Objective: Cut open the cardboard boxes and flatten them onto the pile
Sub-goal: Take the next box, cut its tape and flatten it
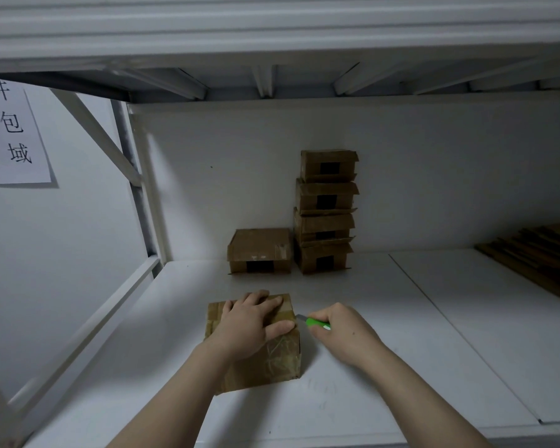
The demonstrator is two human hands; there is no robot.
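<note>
On the white shelf [353, 367], your left hand [249, 324] presses flat-fingered on the taped box [272, 363]; your right hand [343, 331] grips the green cutter [317, 323], blade at the box's edge.

Under the left fingers [274, 307] the box [217, 315] is matt brown cardboard; below them, wrinkled glossy tape [282, 354]. Between the right fingers [320, 333], the knife [316, 322] is shiny green plastic with a dull metal blade [300, 317]. The shelf [385, 350] looks smooth, matt white.

Six boxes [324, 260], one knife [317, 323]

Dim, cool light; wide-angle edge distortion.
</note>
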